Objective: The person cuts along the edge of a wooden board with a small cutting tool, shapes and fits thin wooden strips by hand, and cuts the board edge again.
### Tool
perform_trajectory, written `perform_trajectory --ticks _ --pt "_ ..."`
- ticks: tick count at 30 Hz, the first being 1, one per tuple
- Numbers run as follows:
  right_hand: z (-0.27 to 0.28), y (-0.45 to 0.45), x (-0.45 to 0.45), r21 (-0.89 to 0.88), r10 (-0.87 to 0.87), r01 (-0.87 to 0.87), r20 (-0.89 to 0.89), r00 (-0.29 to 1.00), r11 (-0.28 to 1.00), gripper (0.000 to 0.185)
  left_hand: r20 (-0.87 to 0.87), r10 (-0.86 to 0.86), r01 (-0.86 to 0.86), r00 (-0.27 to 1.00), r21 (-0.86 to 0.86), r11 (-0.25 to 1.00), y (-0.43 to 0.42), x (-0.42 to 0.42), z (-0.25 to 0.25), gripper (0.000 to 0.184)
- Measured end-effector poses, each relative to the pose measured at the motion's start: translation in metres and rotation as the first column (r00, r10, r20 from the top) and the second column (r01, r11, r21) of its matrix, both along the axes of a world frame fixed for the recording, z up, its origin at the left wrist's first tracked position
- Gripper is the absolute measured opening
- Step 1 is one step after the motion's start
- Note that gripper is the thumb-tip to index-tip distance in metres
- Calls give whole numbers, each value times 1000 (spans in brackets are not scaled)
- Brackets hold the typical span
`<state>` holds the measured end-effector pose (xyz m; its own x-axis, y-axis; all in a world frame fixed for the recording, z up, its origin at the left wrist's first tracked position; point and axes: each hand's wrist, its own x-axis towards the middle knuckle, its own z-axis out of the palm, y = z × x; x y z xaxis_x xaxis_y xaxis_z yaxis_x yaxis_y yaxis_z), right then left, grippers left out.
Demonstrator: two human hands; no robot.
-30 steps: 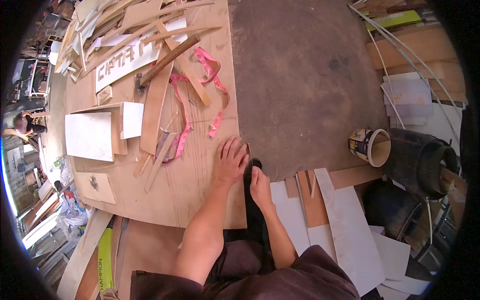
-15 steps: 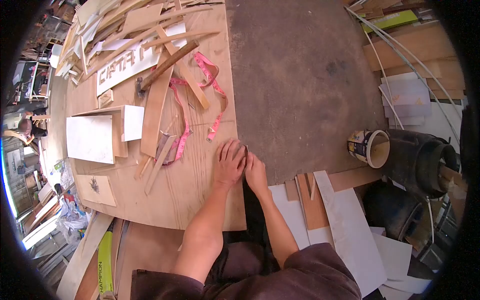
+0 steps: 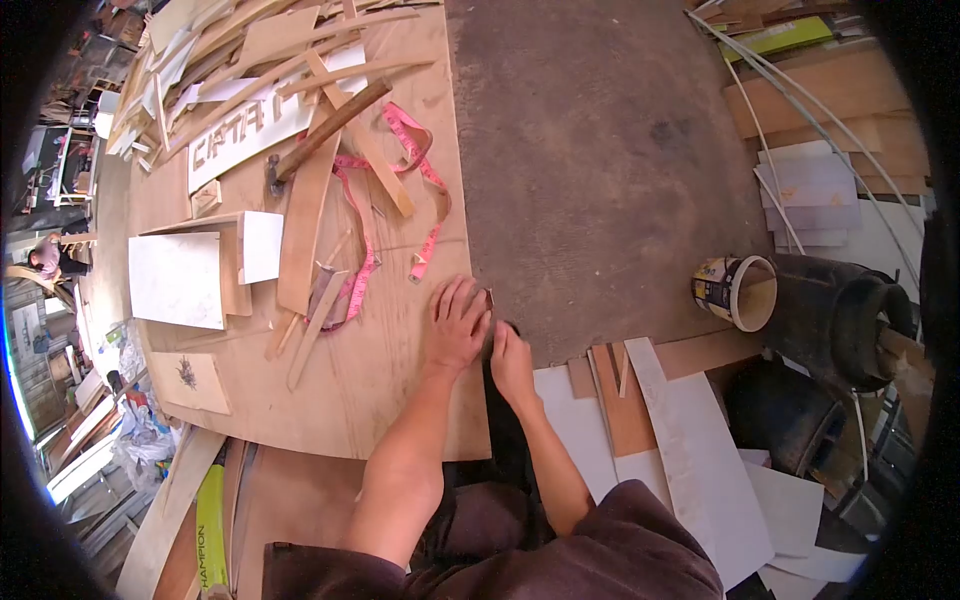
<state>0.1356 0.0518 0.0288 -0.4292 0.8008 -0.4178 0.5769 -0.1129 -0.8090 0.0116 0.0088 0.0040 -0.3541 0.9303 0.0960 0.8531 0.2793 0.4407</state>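
At the right edge of a plywood sheet (image 3: 400, 400), my left hand (image 3: 458, 325) lies with its fingers spread on the wood. A small, thin, dark-tipped piece (image 3: 490, 297) shows beside its fingertips; I cannot make out what it is. My right hand (image 3: 512, 365) is closed just past the edge, nearer my body, and whatever its fingers hold is hidden. Ahead on the sheet lie a pink tape measure (image 3: 358, 215), partly curled, and a wooden-handled hammer (image 3: 330, 130) resting across wood strips.
Wood offcuts (image 3: 250, 45) and a white lettered board (image 3: 240, 135) cover the sheet's far end. A white box-like piece (image 3: 178, 280) sits at left. On the floor at right are a bucket lying on its side (image 3: 735, 292), a black drum (image 3: 830, 315) and white panels (image 3: 700, 480).
My right hand has drawn back towards me, opening a gap from the left hand. The left hand stays at nearly the same place on the plywood edge.
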Motion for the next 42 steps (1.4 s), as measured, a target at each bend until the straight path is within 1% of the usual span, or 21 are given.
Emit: perform_trajectory --ticks 2,5,8,11,13,14,16,17,19,22,26,28,31,32,34,35,37,38,40,41,42 --pt "-2 -6 7 22 -4 4 1 1000 1000 41 -3 14 -14 1000 6 1000 1 0 4 33" --pt "-3 2 -1 -40 30 -27 71 997 999 41 -10 19 -19 1000 5 1000 -2 1 4 33" --pt "-6 19 -21 -69 38 -36 15 999 997 42 -17 -2 2 1000 11 1000 -3 -2 -3 36" --pt "-3 1 -2 -2 12 -12 -35 999 1000 42 16 0 -1 1000 31 1000 -3 -1 -7 36" --pt "6 -13 12 0 -7 7 37 999 1000 43 7 6 -6 1000 34 999 -2 0 -7 37" --pt "3 -11 11 -1 -5 5 36 999 1000 43 -2 11 -11 1000 31 999 -2 0 -7 37" --pt "7 -1 5 -82 54 -47 86 995 996 43 -3 17 -17 1000 6 1000 -5 1 -3 35" --pt "3 6 -3 -81 54 -47 89 995 996 43 -7 23 -23 1000 -5 1000 -3 1 -2 33" --pt "-6 17 -21 -64 14 -13 17 1000 998 43 -14 15 -15 1000 -14 1000 -1 -1 -1 33" --pt "8 10 -15 -48 -42 40 -32 999 998 39 -10 7 -7 1000 -22 1000 -2 -2 -1 33" --pt "6 -8 5 9 -25 25 33 999 1000 39 9 26 -26 1000 -2 1000 0 0 1 35" --pt "6 6 -6 -57 40 -36 73 997 998 46 5 21 -21 1000 0 1000 -3 -1 0 35" --pt "0 26 -26 -102 46 -40 60 997 994 45 -15 7 -7 1000 5 1000 -4 -1 -2 35" --pt "-1 20 -24 -101 42 -36 56 998 994 45 -30 -3 3 1000 9 1000 -3 -3 -3 35" --pt "-2 0 -7 -14 -41 41 1 999 999 39 -16 5 -5 1000 17 1000 -2 -2 -1 35" --pt "0 -6 1 -14 -41 41 3 999 999 39 -4 17 -17 1000 22 1000 -1 -1 -1 35" --pt "7 -12 13 -46 27 -23 82 996 999 41 11 14 -14 1000 18 1000 -1 -1 -1 36" --pt "3 -13 11 -50 29 -24 82 996 998 41 29 5 -6 1000 10 1000 -3 0 -1 36" --pt "-6 -7 3 -52 110 -103 155 982 993 39 10 14 -14 1000 16 1000 -3 0 -1 35" --pt "-10 1 1 -48 111 -105 155 982 993 39 -12 25 -25 1000 26 999 -2 1 -2 33" --pt "-7 10 -3 -50 76 -71 91 993 996 39 -16 27 -27 1000 27 999 -1 2 -1 33"
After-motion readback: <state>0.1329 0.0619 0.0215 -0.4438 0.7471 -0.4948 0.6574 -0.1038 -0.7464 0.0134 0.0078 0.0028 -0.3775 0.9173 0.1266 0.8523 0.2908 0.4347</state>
